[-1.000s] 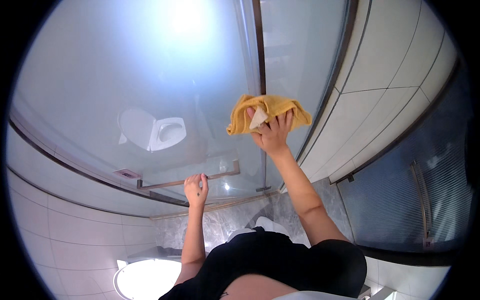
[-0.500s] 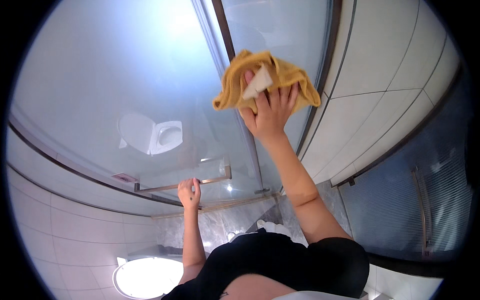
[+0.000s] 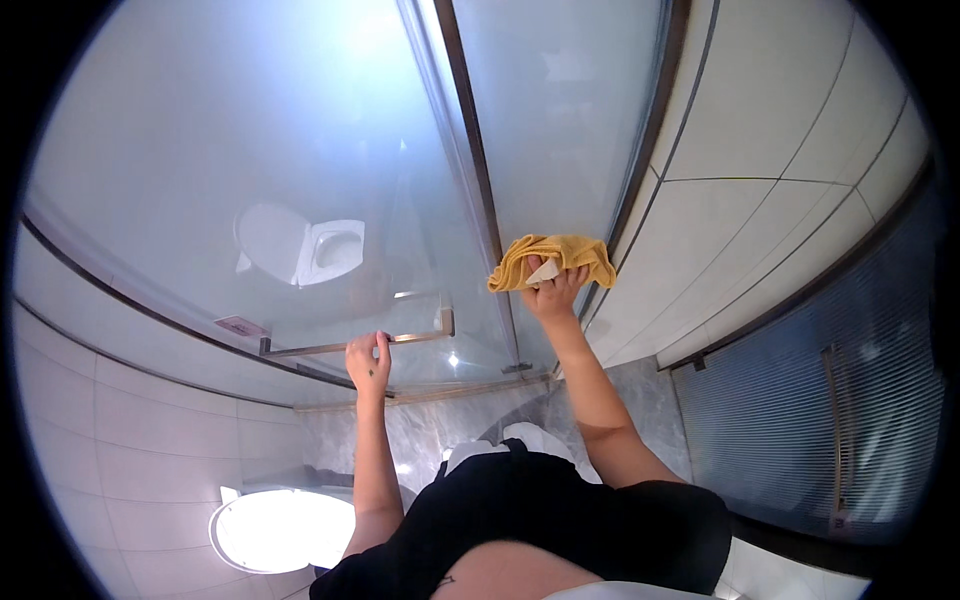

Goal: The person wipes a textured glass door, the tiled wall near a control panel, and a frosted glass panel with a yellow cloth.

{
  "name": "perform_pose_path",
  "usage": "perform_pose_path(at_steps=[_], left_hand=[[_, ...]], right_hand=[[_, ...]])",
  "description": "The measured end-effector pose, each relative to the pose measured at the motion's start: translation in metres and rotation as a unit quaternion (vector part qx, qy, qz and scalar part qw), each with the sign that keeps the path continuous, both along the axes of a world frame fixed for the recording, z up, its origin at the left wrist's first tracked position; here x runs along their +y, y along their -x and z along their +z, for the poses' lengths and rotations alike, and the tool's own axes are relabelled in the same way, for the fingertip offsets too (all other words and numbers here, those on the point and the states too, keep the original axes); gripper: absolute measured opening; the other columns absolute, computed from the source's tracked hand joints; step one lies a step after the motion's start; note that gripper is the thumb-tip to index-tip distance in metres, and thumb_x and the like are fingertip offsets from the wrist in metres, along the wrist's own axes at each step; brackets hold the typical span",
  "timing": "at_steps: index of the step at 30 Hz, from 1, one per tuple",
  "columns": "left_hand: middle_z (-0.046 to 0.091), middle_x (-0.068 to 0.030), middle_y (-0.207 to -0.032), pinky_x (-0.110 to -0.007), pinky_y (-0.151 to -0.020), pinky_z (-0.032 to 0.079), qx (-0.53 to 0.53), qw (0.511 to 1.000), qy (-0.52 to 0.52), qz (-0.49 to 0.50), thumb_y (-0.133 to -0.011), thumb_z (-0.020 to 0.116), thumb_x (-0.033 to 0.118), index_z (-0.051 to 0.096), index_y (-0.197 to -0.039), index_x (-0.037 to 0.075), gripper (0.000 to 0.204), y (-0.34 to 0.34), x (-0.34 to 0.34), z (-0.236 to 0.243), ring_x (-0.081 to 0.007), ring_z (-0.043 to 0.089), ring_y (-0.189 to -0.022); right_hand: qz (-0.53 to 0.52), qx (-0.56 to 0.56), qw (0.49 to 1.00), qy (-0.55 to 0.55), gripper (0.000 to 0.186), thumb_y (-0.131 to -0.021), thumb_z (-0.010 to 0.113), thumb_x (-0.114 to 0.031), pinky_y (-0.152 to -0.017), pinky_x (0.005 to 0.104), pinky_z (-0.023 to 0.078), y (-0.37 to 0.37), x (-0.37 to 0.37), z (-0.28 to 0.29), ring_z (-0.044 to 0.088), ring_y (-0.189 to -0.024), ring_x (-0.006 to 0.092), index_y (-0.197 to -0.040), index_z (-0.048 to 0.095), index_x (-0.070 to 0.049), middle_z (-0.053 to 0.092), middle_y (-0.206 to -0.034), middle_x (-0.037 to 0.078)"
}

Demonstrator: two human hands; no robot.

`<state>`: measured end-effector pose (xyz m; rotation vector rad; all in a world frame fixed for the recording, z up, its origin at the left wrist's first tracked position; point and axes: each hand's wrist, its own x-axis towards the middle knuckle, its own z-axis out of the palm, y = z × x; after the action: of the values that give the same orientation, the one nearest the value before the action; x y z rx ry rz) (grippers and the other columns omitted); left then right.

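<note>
below the gripping right hand (image 3: 552, 297) spreads a grey marbled floor (image 3: 430, 432), a tan sill (image 3: 450, 391) on it, leftward.

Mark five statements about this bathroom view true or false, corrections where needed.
1. The right hand holds a yellow towel. True.
2. The left hand is at the metal bar handle. True.
3. The left hand has hold of the yellow towel too. False: only the right hand has it.
4. The ribbed glass door is to the right of the yellow towel. True.
5. The toilet visible in the glass has its lid down. False: on that white toilet, the lid is raised.
</note>
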<state>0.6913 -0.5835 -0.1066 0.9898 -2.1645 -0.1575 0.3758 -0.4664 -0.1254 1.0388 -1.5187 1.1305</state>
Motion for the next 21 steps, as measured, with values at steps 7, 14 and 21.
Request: perform_pose_path(at_steps=[7,14,21], left_hand=[[0.064,-0.0108,-0.072,-0.04,-0.072,0.043,0.016,1.0,0.022,-0.001,-0.089,0.055,0.016,0.066,-0.071,0.004,0.024,-0.002,-0.001,-0.004,-0.0303,0.059,-0.072],[0.062,-0.0105,-0.069,-0.04,-0.07,0.043,0.024,0.999,0.029,-0.008,-0.088,0.055,0.016,0.064,-0.069,0.005,0.024,0.003,-0.003,-0.004,-0.0305,0.057,-0.069],[0.064,-0.0112,-0.071,-0.04,-0.072,0.044,0.027,0.999,0.023,-0.003,-0.087,0.057,0.017,0.065,-0.069,0.005,0.023,0.001,-0.008,-0.011,-0.0306,0.059,-0.072]], right_hand=[[-0.006,0.024,0.999,-0.025,0.04,-0.087,0.059,-0.037,-0.1,0.0605,0.025,0.003,0.007,0.053,0.041,-0.124,0.0342,-0.126,0.058,-0.03,0.05,-0.13,0.003],[-0.006,0.077,0.996,0.047,0.049,-0.088,0.051,-0.052,-0.105,0.0641,0.02,0.018,-0.001,0.206,0.041,-0.124,0.0378,-0.126,0.057,-0.023,0.051,-0.127,0.012],[-0.036,0.176,0.976,0.123,0.048,-0.09,0.056,-0.035,-0.108,0.0512,0.027,0.047,-0.013,0.392,0.043,-0.123,0.0355,-0.129,0.05,-0.007,0.051,-0.129,0.017]])
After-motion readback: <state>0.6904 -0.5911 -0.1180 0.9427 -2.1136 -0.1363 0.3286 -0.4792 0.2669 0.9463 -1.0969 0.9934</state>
